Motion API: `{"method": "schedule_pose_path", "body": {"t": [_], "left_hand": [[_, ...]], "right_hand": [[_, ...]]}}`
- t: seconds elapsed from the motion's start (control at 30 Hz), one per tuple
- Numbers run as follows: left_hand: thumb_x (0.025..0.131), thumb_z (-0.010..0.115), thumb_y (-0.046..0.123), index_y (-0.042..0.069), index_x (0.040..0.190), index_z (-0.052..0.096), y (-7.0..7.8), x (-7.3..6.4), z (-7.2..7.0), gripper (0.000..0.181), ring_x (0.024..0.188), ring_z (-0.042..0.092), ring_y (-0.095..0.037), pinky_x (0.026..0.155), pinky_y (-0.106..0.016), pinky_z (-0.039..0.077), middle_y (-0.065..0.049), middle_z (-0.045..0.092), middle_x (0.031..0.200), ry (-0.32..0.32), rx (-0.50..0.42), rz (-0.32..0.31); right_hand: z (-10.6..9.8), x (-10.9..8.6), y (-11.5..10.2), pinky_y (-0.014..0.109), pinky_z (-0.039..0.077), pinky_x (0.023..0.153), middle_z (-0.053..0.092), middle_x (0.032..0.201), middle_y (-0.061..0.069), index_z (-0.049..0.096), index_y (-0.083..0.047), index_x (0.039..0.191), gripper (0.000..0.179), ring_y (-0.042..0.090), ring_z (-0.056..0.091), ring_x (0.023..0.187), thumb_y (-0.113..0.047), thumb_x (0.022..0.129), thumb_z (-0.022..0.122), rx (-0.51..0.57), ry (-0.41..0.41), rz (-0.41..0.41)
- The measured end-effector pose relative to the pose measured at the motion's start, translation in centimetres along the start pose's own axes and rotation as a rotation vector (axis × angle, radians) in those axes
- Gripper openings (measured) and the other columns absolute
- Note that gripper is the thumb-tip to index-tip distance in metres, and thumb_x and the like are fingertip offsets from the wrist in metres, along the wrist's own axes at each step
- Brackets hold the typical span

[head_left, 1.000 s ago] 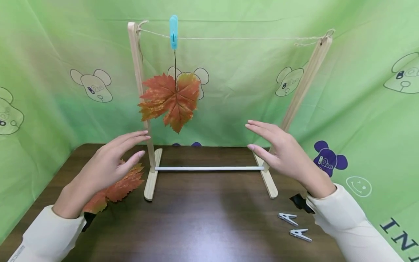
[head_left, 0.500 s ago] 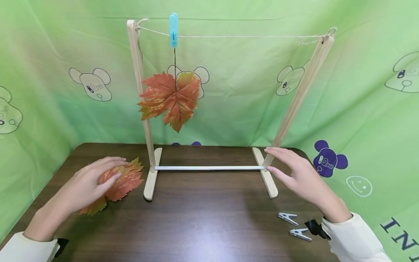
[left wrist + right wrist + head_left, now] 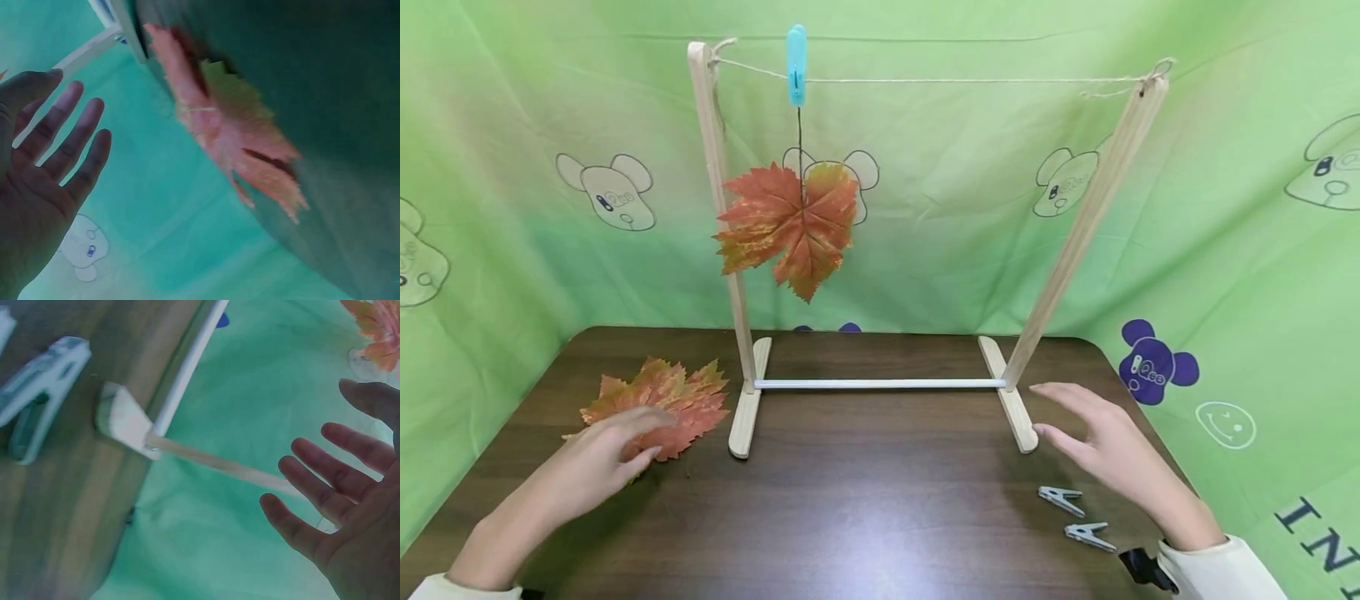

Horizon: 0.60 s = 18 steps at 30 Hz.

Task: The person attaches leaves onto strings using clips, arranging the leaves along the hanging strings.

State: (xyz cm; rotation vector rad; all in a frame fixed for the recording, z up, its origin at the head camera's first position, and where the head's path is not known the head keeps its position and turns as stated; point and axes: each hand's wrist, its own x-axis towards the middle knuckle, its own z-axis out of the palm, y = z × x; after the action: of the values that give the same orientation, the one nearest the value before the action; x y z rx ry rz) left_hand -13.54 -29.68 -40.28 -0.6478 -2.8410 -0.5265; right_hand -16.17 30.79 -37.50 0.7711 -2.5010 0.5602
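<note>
An orange-red artificial maple leaf (image 3: 790,229) hangs by its stem from a blue clothespin (image 3: 797,67) on the string (image 3: 955,81) of a wooden frame. More such leaves (image 3: 688,408) lie on the table at the left, and my left hand (image 3: 598,458) hovers over their near side with relaxed fingers. In the left wrist view its palm is bare, apart from the leaf (image 3: 231,131). My right hand (image 3: 1112,450) is held beside the frame's right foot, fingers spread and holding nothing. Two grey clothespins (image 3: 1061,500) (image 3: 1090,536) lie on the table just left of the right wrist.
The frame has a left post (image 3: 722,200), a leaning right post (image 3: 1086,225), a white crossbar (image 3: 880,384) and flat wooden feet (image 3: 1019,421). A green printed cloth (image 3: 940,250) hangs behind and beside the brown table (image 3: 850,517).
Both hands have come down and back toward the body, the left from beside the left post to over the leaves, the right from before the right post to beside its foot.
</note>
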Motion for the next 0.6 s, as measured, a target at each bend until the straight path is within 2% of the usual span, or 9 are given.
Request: {"method": "schedule_pose_path", "body": {"t": [0.07,0.13,0.3,0.47,0.53,0.6], "left_hand": [[0.086,0.083,0.003,0.015,0.121,0.074,-0.3,-0.4,0.5,0.038,0.105,0.073,-0.025,0.082,-0.043,0.06,0.0,0.074,0.119,-0.014,0.01,0.003],[0.084,0.085,0.003,0.017,0.12,0.074,-0.5,-0.9,0.9,0.04,0.107,0.072,-0.026,0.085,-0.045,0.06,0.002,0.074,0.119,-0.033,0.014,-0.017],[0.079,0.089,0.005,0.021,0.115,0.075,-0.8,-1.7,1.8,0.041,0.111,0.071,-0.029,0.09,-0.051,0.059,0.004,0.074,0.116,-0.067,0.036,-0.011],[0.073,0.093,0.004,0.025,0.107,0.074,-0.9,-2.0,2.4,0.044,0.106,0.072,-0.024,0.085,-0.045,0.06,0.01,0.073,0.111,-0.067,0.085,0.054],[0.071,0.094,0.003,0.026,0.105,0.074,-1.0,-2.1,2.6,0.045,0.104,0.071,-0.023,0.084,-0.044,0.061,0.011,0.072,0.109,-0.068,0.093,0.067],[0.07,0.094,0.003,0.027,0.103,0.074,-1.1,-2.2,2.7,0.045,0.103,0.071,-0.023,0.084,-0.044,0.06,0.012,0.071,0.107,-0.075,0.096,0.069]], "right_hand": [[0.0,-0.7,0.3,-0.004,0.022,0.107,0.074,0.123,0.015,0.069,-0.005,0.129,0.057,0.035,0.065,0.109,-0.001,0.075,0.087,-0.009,-0.002,0.016],[0.1,-1.2,0.6,-0.004,0.022,0.107,0.075,0.122,0.014,0.07,-0.005,0.128,0.057,0.035,0.066,0.108,-0.002,0.074,0.088,-0.02,0.0,0.028],[0.4,-2.8,1.4,-0.004,0.023,0.104,0.076,0.119,0.011,0.071,-0.007,0.126,0.055,0.036,0.069,0.104,-0.007,0.074,0.089,-0.059,-0.026,0.069],[0.7,-4.1,2.1,-0.003,0.027,0.1,0.077,0.116,0.01,0.073,-0.006,0.122,0.052,0.034,0.07,0.103,-0.007,0.073,0.09,-0.082,-0.056,0.096],[0.7,-4.5,2.4,-0.003,0.029,0.099,0.077,0.115,0.009,0.074,-0.006,0.121,0.051,0.034,0.071,0.102,-0.007,0.073,0.09,-0.091,-0.071,0.102],[0.8,-4.9,2.7,0.003,0.039,0.097,0.078,0.114,0.008,0.074,-0.007,0.12,0.05,0.034,0.072,0.101,-0.008,0.073,0.091,-0.101,-0.09,0.11]]}}
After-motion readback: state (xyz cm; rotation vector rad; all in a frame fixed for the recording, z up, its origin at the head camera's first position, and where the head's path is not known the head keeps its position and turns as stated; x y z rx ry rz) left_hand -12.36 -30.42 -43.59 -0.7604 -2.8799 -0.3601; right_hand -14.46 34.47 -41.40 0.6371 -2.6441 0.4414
